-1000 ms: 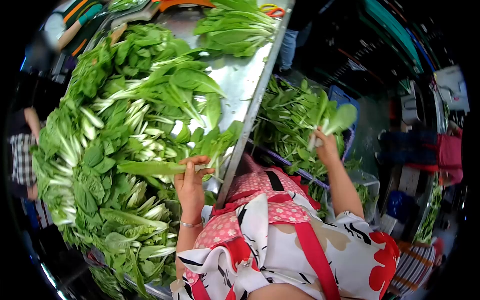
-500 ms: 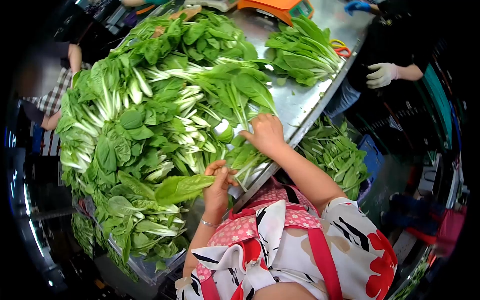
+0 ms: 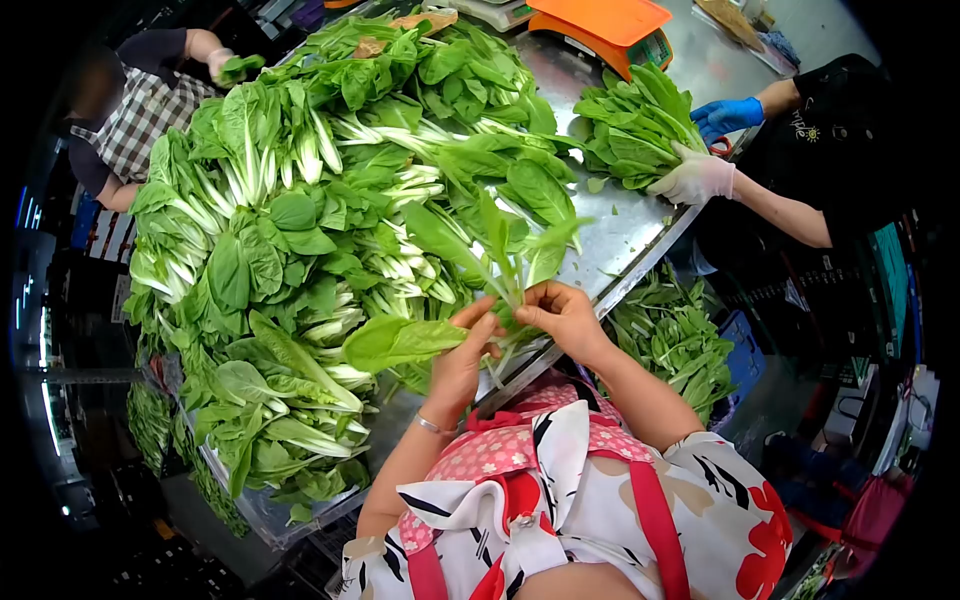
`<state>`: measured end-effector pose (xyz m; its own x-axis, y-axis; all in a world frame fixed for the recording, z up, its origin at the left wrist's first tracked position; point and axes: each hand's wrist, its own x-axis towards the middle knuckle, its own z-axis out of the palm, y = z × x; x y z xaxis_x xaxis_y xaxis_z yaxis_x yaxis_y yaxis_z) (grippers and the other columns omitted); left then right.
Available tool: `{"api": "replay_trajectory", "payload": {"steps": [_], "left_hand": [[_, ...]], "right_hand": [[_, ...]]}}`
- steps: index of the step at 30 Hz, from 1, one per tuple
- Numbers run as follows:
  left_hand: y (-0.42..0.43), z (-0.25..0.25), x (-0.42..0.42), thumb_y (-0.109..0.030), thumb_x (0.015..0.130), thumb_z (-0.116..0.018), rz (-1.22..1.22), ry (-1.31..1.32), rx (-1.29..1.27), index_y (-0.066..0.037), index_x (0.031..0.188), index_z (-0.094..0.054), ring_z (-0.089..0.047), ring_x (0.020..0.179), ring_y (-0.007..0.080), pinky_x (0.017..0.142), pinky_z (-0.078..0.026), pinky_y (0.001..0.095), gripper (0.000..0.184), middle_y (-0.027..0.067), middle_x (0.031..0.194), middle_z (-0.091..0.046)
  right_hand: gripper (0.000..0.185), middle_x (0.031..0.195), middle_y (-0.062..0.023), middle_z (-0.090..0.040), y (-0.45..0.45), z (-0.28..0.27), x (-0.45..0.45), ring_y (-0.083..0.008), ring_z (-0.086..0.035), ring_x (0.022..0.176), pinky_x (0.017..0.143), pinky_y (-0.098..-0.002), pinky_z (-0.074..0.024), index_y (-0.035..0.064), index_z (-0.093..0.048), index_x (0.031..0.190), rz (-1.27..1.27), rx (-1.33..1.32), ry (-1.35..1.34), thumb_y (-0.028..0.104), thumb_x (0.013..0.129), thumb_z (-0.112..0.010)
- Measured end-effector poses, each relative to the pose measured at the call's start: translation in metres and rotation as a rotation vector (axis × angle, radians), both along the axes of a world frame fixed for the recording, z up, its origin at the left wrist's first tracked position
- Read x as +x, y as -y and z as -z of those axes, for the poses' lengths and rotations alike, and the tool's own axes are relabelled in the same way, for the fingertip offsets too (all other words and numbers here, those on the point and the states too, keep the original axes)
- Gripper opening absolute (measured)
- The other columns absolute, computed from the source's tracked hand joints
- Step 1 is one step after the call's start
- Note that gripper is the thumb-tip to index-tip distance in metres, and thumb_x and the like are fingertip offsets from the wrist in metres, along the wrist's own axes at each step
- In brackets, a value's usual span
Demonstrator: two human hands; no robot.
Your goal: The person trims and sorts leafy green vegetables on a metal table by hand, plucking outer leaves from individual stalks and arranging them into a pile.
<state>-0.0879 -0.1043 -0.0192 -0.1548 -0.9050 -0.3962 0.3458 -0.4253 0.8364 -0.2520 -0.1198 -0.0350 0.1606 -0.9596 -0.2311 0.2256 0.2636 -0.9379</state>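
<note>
Both of my hands are together at the near edge of the metal table. My right hand (image 3: 566, 322) pinches the stem end of a small leafy green plant (image 3: 497, 245), whose leaves point up and away from me. My left hand (image 3: 463, 362) is closed on a single green leaf (image 3: 400, 343) that sticks out to the left, and its fingertips are beside the plant's base. A large heap of leafy greens with white stems (image 3: 290, 215) lies in front and to the left of my hands.
Across the table (image 3: 625, 225), a co-worker's blue-gloved hand (image 3: 728, 119) and white-gloved hand (image 3: 695, 177) hold a bunch of greens (image 3: 630, 125). An orange scale (image 3: 600, 22) stands behind. A blue crate (image 3: 742, 355) of greens is at the right. Another person (image 3: 150, 110) works at the left.
My right hand has lifted a plant from the table and brought it to my left hand, which keeps its leaf. The co-worker at the right has taken hold of the bunch.
</note>
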Motion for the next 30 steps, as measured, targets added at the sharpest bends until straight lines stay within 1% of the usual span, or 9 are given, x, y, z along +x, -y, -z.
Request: {"api": "replay_trajectory", "payload": {"steps": [3, 8, 11, 13, 15, 22, 27, 29, 30], "left_hand": [[-0.002, -0.004, -0.001, -0.020, 0.083, -0.059, 0.022, 0.109, -0.107, 0.000, 0.109, -0.051, -0.052, 0.077, 0.0103, 0.054, -0.040, 0.0221, 0.034, 0.0029, 0.083, -0.054], [-0.007, -0.003, 0.001, -0.020, 0.081, -0.062, -0.067, 0.112, -0.166, -0.003, 0.092, -0.050, -0.050, 0.067, 0.0085, 0.051, -0.039, 0.0202, 0.023, 0.0036, 0.081, -0.055], [-0.012, 0.003, 0.012, -0.020, 0.082, -0.061, -0.038, 0.155, -0.119, -0.003, 0.089, -0.050, -0.051, 0.065, 0.0090, 0.050, -0.039, 0.0205, 0.021, 0.0051, 0.080, -0.056], [-0.016, 0.007, 0.016, -0.022, 0.083, -0.058, -0.062, 0.090, -0.115, -0.002, 0.092, -0.050, -0.046, 0.062, 0.0069, 0.052, -0.036, 0.0197, 0.023, 0.0034, 0.076, -0.056], [-0.018, 0.004, 0.021, -0.022, 0.083, -0.057, -0.033, 0.075, -0.120, -0.001, 0.095, -0.052, -0.047, 0.064, 0.0075, 0.052, -0.036, 0.0202, 0.024, 0.0040, 0.079, -0.057], [-0.029, 0.001, 0.034, -0.014, 0.086, -0.052, 0.046, -0.020, -0.110, 0.002, 0.119, -0.045, -0.052, 0.077, 0.0119, 0.064, -0.044, 0.0245, 0.037, 0.0073, 0.099, -0.057], [-0.035, 0.002, 0.037, -0.018, 0.089, -0.047, 0.056, 0.028, -0.229, 0.002, 0.119, -0.045, -0.053, 0.078, 0.0118, 0.069, -0.044, 0.0257, 0.036, 0.0074, 0.101, -0.056], [-0.033, 0.001, 0.042, -0.020, 0.089, -0.046, 0.122, 0.255, -0.155, 0.002, 0.115, -0.048, -0.054, 0.075, 0.0124, 0.071, -0.045, 0.0260, 0.034, 0.0084, 0.097, -0.057], [-0.033, -0.001, 0.041, -0.021, 0.091, -0.044, 0.094, 0.262, -0.194, 0.002, 0.106, -0.051, -0.055, 0.072, 0.0132, 0.070, -0.045, 0.0255, 0.029, 0.0093, 0.092, -0.057]], "right_hand": [[0.018, 0.075, -0.0026, -0.059, -0.013, -0.001, 0.013, -0.0073, -0.053, 0.069, 0.063, -0.0213, -0.0423, -0.0007, -0.058, 0.084, -0.008, -0.062, -0.047, 0.012, 0.075, -0.067], [0.018, 0.072, -0.0018, -0.059, -0.024, 0.000, 0.026, -0.0063, -0.051, 0.065, 0.061, -0.0206, -0.0410, -0.0002, -0.058, 0.082, 0.038, -0.160, -0.293, 0.014, 0.075, -0.067], [0.017, 0.072, -0.0021, -0.059, -0.031, -0.006, 0.035, -0.0069, -0.052, 0.065, 0.060, -0.0208, -0.0405, 0.0001, -0.058, 0.082, 0.073, -0.121, -0.089, 0.015, 0.078, -0.064], [0.015, 0.075, -0.0029, -0.059, -0.032, -0.009, 0.036, -0.0084, -0.054, 0.065, 0.059, -0.0214, -0.0403, 0.0004, -0.058, 0.084, 0.127, 0.173, 0.349, 0.014, 0.079, -0.062], [0.014, 0.079, -0.0040, -0.060, -0.031, -0.003, 0.035, -0.0100, -0.055, 0.066, 0.059, -0.0218, -0.0403, 0.0007, -0.058, 0.086, 0.117, 0.229, 0.441, 0.013, 0.079, -0.061], [0.019, 0.084, -0.0037, -0.059, -0.032, -0.015, 0.046, -0.0099, -0.055, 0.076, 0.070, -0.0235, -0.0427, 0.0006, -0.057, 0.094, -0.091, 0.111, 0.165, 0.012, 0.079, -0.061], [0.021, 0.085, -0.0049, -0.056, -0.037, 0.006, 0.052, -0.0105, -0.053, 0.073, 0.071, -0.0240, -0.0418, -0.0009, -0.054, 0.094, -0.076, -0.137, -0.157, 0.012, 0.079, -0.060], [0.018, 0.084, -0.0055, -0.054, -0.041, 0.009, 0.059, -0.0112, -0.052, 0.074, 0.071, -0.0236, -0.0410, -0.0008, -0.051, 0.092, 0.007, -0.333, -0.352, 0.010, 0.079, -0.058], [0.016, 0.083, -0.0052, -0.054, -0.043, 0.009, 0.062, -0.0123, -0.051, 0.075, 0.071, -0.0256, -0.0413, 0.0011, -0.050, 0.091, 0.034, -0.259, -0.281, 0.011, 0.081, -0.057]]}}
